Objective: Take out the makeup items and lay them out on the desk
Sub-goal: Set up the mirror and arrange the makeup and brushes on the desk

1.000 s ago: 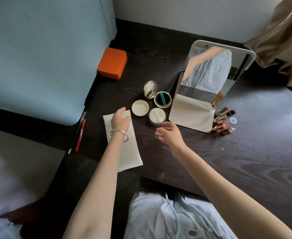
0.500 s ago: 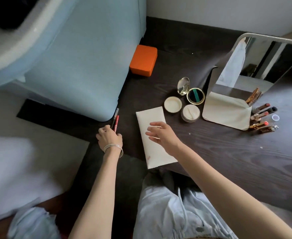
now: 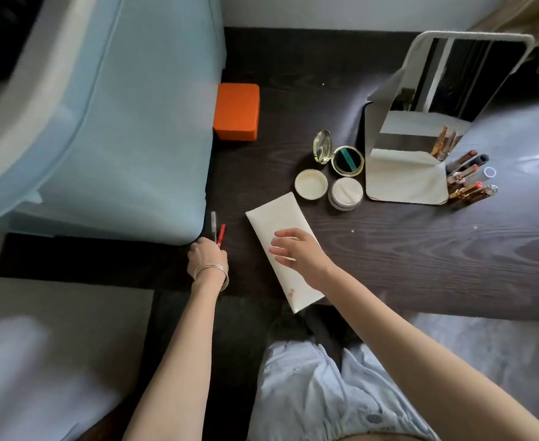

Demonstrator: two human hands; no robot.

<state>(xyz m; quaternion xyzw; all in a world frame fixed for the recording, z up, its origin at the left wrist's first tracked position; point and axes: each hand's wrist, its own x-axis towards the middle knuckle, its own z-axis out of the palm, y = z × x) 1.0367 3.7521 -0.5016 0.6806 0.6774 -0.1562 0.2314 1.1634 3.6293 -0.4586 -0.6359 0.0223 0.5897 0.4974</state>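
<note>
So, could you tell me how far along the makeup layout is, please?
Done: lipsticks, open compact and powder jar lie beside the mirror. In hand: left hand grips two pencils; right hand is over the white pouch. Left: placing the pencils.

Soft, dim daylight fills the frame, brightest toward the upper right. The dark wood-grain tabletop (image 3: 421,249) takes a pale, washed-out sheen along the right edge and lower right of the frame, where the grain fades into glare. The standing mirror (image 3: 446,90) shows bright vertical streaks. Shadows are faint and diffuse. The centre is fairly sharp; the left edge and lower left smear into blur, and the pale blue cushion (image 3: 134,122) bows with wide-angle distortion at the upper left. The upper left corner falls to black.
</note>
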